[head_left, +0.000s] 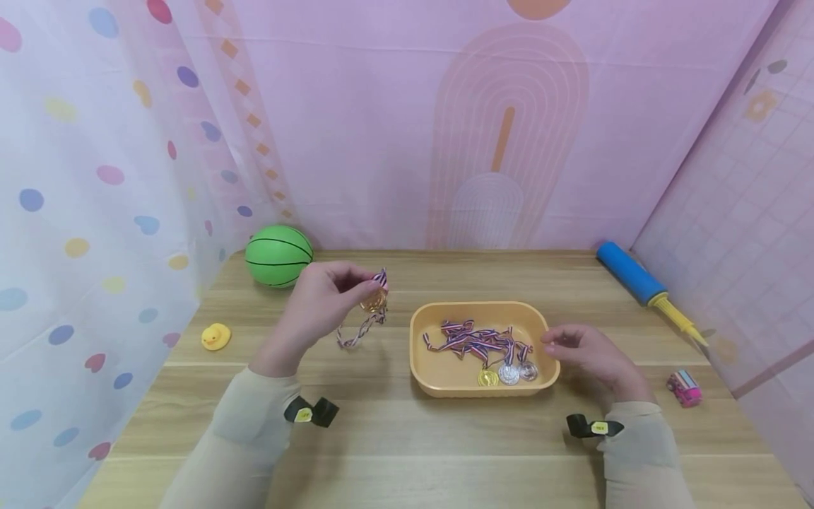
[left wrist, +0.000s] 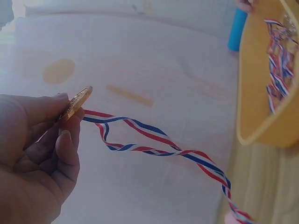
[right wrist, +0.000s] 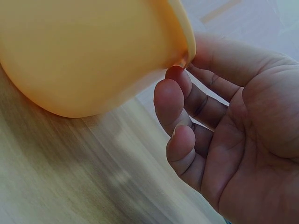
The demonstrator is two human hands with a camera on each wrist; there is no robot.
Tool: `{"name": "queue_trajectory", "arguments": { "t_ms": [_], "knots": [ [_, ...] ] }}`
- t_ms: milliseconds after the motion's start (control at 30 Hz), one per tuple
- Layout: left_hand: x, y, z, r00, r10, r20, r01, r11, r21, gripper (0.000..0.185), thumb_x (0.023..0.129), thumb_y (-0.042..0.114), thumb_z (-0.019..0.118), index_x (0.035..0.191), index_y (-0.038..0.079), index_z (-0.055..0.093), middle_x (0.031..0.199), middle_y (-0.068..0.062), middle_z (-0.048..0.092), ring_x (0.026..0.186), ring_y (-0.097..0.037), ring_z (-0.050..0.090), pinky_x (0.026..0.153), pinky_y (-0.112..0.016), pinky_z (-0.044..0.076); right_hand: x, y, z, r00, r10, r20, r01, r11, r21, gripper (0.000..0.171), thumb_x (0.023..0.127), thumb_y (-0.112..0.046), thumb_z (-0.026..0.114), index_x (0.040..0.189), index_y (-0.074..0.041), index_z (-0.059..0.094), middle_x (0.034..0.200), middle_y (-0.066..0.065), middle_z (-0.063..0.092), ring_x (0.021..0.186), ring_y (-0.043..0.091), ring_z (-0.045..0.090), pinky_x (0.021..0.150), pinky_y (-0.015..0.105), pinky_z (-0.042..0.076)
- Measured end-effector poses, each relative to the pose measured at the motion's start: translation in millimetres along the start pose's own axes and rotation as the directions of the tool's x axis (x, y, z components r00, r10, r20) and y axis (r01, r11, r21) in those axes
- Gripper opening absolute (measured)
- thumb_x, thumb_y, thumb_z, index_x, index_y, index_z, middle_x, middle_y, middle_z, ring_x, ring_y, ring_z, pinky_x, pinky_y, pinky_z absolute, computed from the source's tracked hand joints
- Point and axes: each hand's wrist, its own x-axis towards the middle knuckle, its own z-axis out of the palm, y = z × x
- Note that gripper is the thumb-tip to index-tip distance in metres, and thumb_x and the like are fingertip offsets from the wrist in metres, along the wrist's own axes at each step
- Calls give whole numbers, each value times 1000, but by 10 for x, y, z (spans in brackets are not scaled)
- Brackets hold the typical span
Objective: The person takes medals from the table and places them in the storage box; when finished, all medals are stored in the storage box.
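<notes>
My left hand (head_left: 327, 300) is raised over the wooden table, left of the tray, and pinches a gold medal (head_left: 374, 301) by its edge. In the left wrist view the medal (left wrist: 74, 103) sits between thumb and fingers of the left hand (left wrist: 37, 154). Its red, white and blue ribbon (left wrist: 154, 140) trails down to the right. The orange tray (head_left: 445, 383) holds three medals (head_left: 509, 372) with tangled ribbons (head_left: 473, 339). My right hand (head_left: 588, 357) holds the tray's right rim; the right wrist view shows a finger of that hand (right wrist: 233, 140) under the tray's rim (right wrist: 187, 42).
A green ball (head_left: 278, 256) lies at the back left and a yellow rubber duck (head_left: 215, 336) near the left edge. A blue and yellow pump (head_left: 636, 279) lies at the back right. A pink toy car (head_left: 684, 387) sits right of the tray. Cloth walls close three sides.
</notes>
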Motion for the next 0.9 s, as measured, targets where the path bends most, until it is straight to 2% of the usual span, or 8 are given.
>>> {"name": "queue_trajectory", "arguments": {
  "t_ms": [233, 367, 500, 733, 900],
  "knots": [
    [264, 371, 90, 992, 125, -6, -125, 992, -34, 13, 86, 23, 74, 91, 11, 75, 81, 0, 72, 66, -17, 62, 53, -22, 47, -9, -5, 0, 1000, 8, -2, -8, 1000, -2, 38, 86, -27, 72, 114, -2, 65, 114, 14, 62, 104, 26, 55, 86, 35, 45],
    [417, 584, 176, 979, 205, 17, -202, 973, -107, 12, 86, 19, 73, 92, 8, 75, 81, -2, 72, 65, -20, 60, 51, -21, 43, 0, 11, -2, 1000, 1, 3, -1, 1000, -23, 38, 87, -28, 72, 114, -3, 65, 114, 13, 62, 104, 25, 55, 85, 35, 46],
    [568, 773, 330, 965, 261, 33, -253, 955, -155, 10, 87, 15, 72, 92, 7, 75, 81, -2, 72, 63, -14, 56, 51, -22, 41, 2, 11, -7, 1000, -2, 8, 2, 1000, -14, 38, 86, -28, 73, 113, -3, 66, 114, 13, 62, 103, 25, 55, 84, 35, 46],
    [770, 977, 627, 949, 305, 79, -283, 936, -211, 9, 88, 16, 72, 92, 9, 75, 79, 0, 71, 62, -19, 55, 52, -24, 42, -25, -15, 5, 1000, -7, 21, 7, 1000, 10, 37, 87, -27, 72, 114, -2, 65, 114, 15, 62, 102, 26, 53, 84, 36, 45],
    [853, 1050, 751, 943, 320, 91, -290, 925, -245, 13, 87, 15, 72, 95, 5, 74, 79, 0, 71, 61, -12, 53, 53, -23, 41, -30, -40, 35, 1000, 6, 14, -6, 1000, -4, 38, 86, -28, 72, 114, -3, 66, 115, 13, 62, 104, 27, 54, 86, 37, 45]
  ]
}}
